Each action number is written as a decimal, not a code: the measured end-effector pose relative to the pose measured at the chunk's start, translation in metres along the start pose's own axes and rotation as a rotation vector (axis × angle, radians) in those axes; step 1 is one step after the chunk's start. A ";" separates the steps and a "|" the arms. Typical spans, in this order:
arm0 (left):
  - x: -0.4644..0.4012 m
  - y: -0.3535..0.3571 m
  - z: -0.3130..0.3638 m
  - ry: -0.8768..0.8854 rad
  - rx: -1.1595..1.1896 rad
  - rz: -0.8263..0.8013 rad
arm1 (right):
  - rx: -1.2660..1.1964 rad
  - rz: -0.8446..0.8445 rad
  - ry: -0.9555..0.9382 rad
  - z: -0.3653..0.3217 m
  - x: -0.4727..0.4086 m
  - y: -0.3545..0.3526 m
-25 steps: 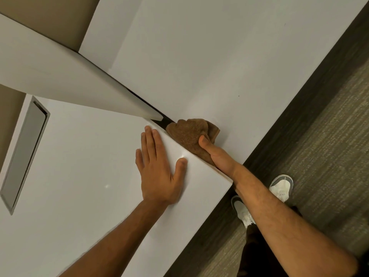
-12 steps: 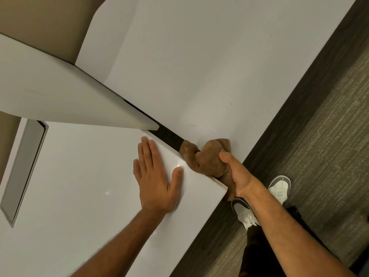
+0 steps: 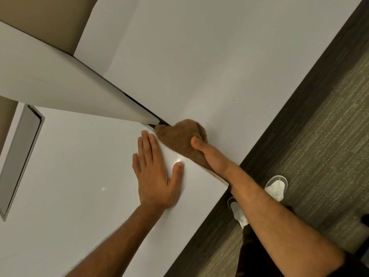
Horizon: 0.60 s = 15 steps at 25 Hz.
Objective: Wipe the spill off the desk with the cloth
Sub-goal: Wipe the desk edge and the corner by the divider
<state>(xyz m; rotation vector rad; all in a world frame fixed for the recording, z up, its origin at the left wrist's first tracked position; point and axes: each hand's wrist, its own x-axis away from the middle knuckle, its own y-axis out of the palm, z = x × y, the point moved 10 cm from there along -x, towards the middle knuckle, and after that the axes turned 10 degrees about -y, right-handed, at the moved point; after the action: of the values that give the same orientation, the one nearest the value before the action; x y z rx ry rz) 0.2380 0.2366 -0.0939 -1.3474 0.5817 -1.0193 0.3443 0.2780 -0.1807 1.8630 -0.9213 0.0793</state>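
A brown cloth [image 3: 180, 137] is bunched at the seam between the near white desk [image 3: 79, 176] and the far white desk [image 3: 199, 66]. My right hand [image 3: 211, 154] grips the cloth from the right, thumb on top, and presses it along the near desk's edge. The fingers are hidden under the cloth. My left hand [image 3: 157, 172] lies flat on the near desk, fingers spread, just left of the cloth. No spill shows on the white surfaces.
A white divider panel [image 3: 69, 90] slants between the two desks and ends beside the cloth. A grey cable slot [image 3: 19, 154] sits at the near desk's left. Carpet [image 3: 319, 136] and my white shoes [image 3: 276, 186] lie below right.
My right hand slid the cloth back up the desk edge toward the divider's tip, after pulling it down to the desk corner half a second ago. My left hand has stayed flat.
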 end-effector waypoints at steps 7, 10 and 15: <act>0.000 0.000 -0.001 -0.001 -0.008 0.004 | -0.208 0.039 0.057 0.031 0.014 -0.016; -0.001 0.000 -0.001 0.001 -0.002 0.005 | -0.249 0.055 0.035 0.031 0.025 -0.026; -0.001 0.002 -0.003 0.002 0.008 0.002 | -0.406 0.120 0.009 0.040 0.060 -0.045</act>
<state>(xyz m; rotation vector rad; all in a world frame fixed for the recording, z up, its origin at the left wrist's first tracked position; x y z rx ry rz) 0.2353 0.2355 -0.0967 -1.3394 0.5796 -1.0205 0.4012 0.2215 -0.2085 1.4314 -0.9627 -0.0253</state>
